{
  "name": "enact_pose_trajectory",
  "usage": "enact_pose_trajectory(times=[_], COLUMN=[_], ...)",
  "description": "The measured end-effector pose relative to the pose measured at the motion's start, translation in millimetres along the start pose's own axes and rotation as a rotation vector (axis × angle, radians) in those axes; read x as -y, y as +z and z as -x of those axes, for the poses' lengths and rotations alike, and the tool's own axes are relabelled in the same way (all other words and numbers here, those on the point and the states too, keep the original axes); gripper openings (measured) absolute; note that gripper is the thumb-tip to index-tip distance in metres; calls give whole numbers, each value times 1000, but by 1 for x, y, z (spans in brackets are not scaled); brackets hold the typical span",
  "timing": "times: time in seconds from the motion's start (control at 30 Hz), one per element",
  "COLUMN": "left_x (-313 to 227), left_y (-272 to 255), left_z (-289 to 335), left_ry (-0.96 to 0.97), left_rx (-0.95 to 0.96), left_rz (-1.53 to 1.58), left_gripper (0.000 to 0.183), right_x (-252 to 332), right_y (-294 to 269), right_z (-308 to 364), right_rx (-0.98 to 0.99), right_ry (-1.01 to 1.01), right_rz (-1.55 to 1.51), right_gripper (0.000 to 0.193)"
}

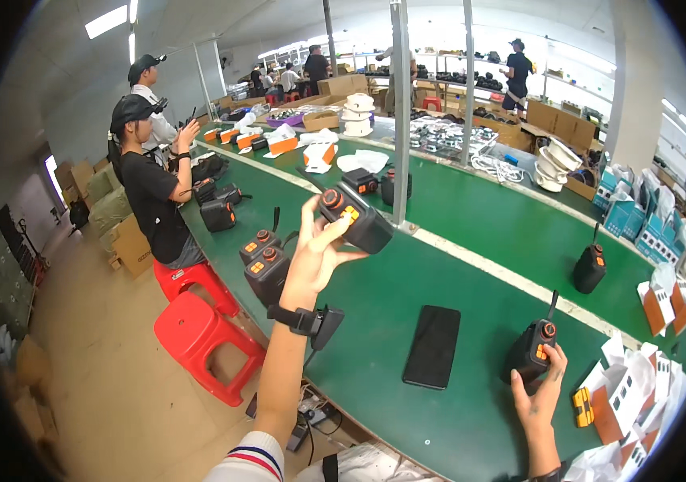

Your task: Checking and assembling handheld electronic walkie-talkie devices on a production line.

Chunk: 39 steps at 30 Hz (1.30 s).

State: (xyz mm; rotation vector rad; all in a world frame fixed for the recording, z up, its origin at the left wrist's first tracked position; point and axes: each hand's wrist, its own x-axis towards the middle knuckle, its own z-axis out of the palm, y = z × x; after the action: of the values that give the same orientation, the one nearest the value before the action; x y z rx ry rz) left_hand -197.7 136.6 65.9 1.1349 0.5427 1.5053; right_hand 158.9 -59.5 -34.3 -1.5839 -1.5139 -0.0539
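My left hand (316, 255) is closed around a black boxy device (371, 229) with an orange knob and orange buttons. It is raised above the green table, a finger lying near the buttons. At the right, my right hand (539, 402) grips a similar black boxy device (524, 357) with an upright black stick or strap, standing on the table; thumb and fingers are on either side of it. Between the hands a dark smartphone (431, 347) lies flat. Two more such devices (267, 273) stand just left of my left forearm, partly hidden by it.
Opened white-and-orange boxes (628, 398) and a small yellow-black item (583, 407) lie at the right edge. Another black device (590, 269) stands beyond a pale strip. A metal post (401, 120) rises from the table. Red stools (198, 329) and a person (149, 177) are at left.
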Motion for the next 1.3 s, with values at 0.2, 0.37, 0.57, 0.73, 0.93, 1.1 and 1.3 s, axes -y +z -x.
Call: enact_pose_trajectory(times=[0.2, 0.37, 0.57, 0.73, 0.93, 1.1, 1.3], left_x=[33, 41, 44, 45, 57, 66, 74], left_y=[-26, -24, -28, -31, -39, -61, -58], left_z=[12, 14, 20, 21, 16, 6, 3], left_ry=[-148, -122, -153, -161, -192, -157, -169], left_rx=[-18, 173, 197, 163, -175, -461, -521], left_rz=[55, 196, 155, 183, -60, -362, -617], left_gripper=[64, 71, 78, 75, 67, 71, 67], right_x=[2, 2, 3, 0, -1, 1, -1], right_y=[-2, -1, -1, 0, 1, 3, 0], right_z=[3, 2, 1, 3, 4, 3, 5], right_rx=[22, 24, 27, 23, 16, 12, 14], right_ry=[55, 70, 67, 74, 70, 70, 76], right_rz=[-26, -31, -19, -26, -46, -38, -14], right_gripper=[65, 65, 65, 65, 65, 65, 66])
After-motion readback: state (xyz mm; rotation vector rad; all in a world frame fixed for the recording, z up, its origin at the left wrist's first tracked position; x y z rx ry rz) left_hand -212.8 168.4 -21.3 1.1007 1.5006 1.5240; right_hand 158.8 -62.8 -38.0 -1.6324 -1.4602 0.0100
